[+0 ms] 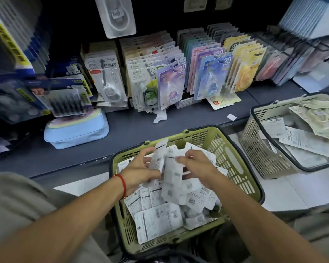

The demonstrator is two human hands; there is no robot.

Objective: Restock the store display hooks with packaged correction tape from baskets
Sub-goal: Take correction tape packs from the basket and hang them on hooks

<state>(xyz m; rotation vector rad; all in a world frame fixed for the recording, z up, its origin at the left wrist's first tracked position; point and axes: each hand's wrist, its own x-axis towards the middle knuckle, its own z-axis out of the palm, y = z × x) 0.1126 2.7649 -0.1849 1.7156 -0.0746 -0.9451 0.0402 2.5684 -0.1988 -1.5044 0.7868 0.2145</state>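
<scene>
A green basket (234, 154) sits in front of me, full of white correction tape packs (158, 223) lying back side up. Over it, my left hand (139, 171) grips a small stack of these packs (160, 158), thumb and fingers curled round them. My right hand (196, 166) pinches the top of another white pack (172, 179) beside that stack. On the dark shelf behind stand rows of carded correction tape (173, 82) in upright racks. A single white pack (115, 15) hangs from a hook above.
A beige basket (258, 147) with more flat packs stands at the right on a white ledge. A pale blue pouch (76, 131) lies on the shelf at left, and pen packs (65, 97) hang beside it. Paper scraps (160, 115) lie on the shelf.
</scene>
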